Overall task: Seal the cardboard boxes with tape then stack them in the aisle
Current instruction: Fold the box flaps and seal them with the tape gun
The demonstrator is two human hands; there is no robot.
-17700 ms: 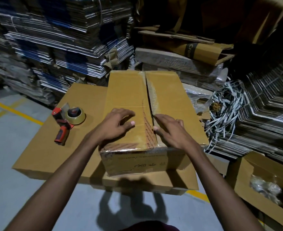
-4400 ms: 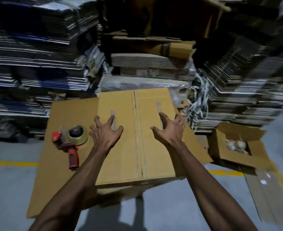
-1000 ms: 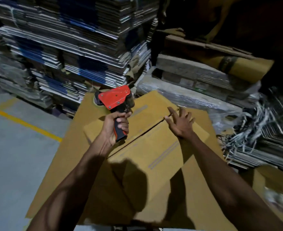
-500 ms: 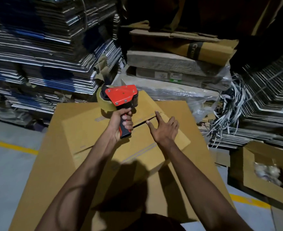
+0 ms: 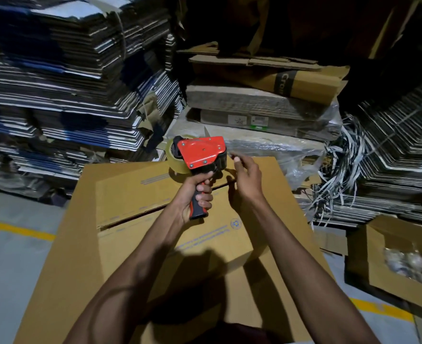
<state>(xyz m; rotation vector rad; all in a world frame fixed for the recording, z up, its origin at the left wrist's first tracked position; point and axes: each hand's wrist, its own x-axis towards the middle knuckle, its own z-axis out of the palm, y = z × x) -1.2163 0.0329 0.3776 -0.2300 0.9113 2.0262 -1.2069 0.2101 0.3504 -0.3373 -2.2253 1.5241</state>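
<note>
Up by the grip: left hand (image 5: 197, 194) is wrapped round the handle of the tape gun (image 5: 200, 155); red plate facing the camera, tape roll (image 5: 174, 158) sticking out on the side away from the other hand

Right hand: right hand (image 5: 246, 181) sits just beside the gun's front end; fingers (image 5: 237, 158) curled in at the tip like they're pinching the loose tape end, but it's too dim and small to be sure they hold anything, so I can't tell

Under the grip: cardboard box (image 5: 165, 214) lies directly below both hands, turned at an angle; its two top flaps are down with a dark open seam between them; no tape on that seam yet

Below the box: a big flat cardboard sheet (image 5: 63, 264) carries the box; grey floor (image 5: 9, 264) with a yellow line past its edge

Beyond the grip: tall stacks of flattened cartons (image 5: 68, 78) behind the gun; plastic-wrapped bundles (image 5: 259, 115) straight ahead

Off to the right-hand side: tangle of strapping bands (image 5: 339, 170); nearer, a small open box (image 5: 388, 259) with something pale inside
</note>
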